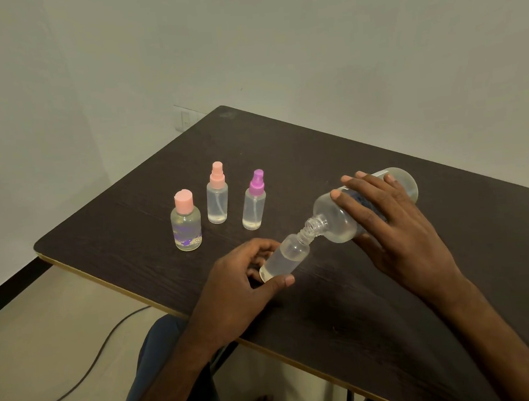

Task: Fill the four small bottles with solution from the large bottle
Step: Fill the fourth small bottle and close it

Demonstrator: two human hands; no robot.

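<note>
My right hand grips the large clear bottle, tipped down to the left with its open threaded mouth touching the neck of a small uncapped bottle. My left hand holds that small bottle tilted, its base toward me; clear liquid lies inside it. Three capped small bottles stand upright on the dark table: a round one with a pink cap, a pink sprayer bottle, and a purple sprayer bottle.
The table's front-left edge runs close to my left hand. A dark cable lies on the floor to the left. A wall socket sits behind the table's far corner.
</note>
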